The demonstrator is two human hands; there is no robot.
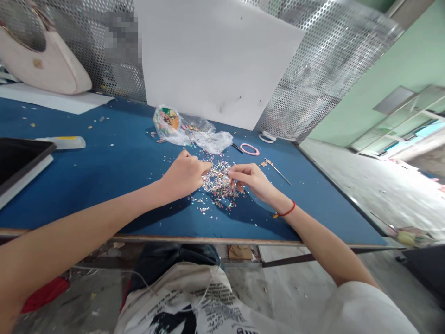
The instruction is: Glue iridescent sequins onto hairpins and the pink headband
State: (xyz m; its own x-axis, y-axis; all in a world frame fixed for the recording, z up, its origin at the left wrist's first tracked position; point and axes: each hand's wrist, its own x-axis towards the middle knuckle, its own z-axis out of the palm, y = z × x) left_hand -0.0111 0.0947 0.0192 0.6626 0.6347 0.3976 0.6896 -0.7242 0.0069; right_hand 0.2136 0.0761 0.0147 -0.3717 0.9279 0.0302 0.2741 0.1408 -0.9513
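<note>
Sequins (225,191) are lying in a glittering heap at the centre of the frame, spreading a little below it, on the blue table (323,204). At the far left, a pale handbag (52,65) is standing in the upper corner, and a dark, flat, tablet-like object (22,162) is resting below it, beside a clear tube (71,143). Left of centre, the left hand (184,174) is curling at the heap's edge; I cannot tell whether its grip is grasping anything. Above the heap, a clear plastic bag (215,141) is lying crumpled. Right of centre, the right hand (253,182) is pinching a thin gold-toned piece (218,172) over the sequins. Farther right, a pink oval ring (256,152) and a slender stick (279,173) are lying apart.
</note>
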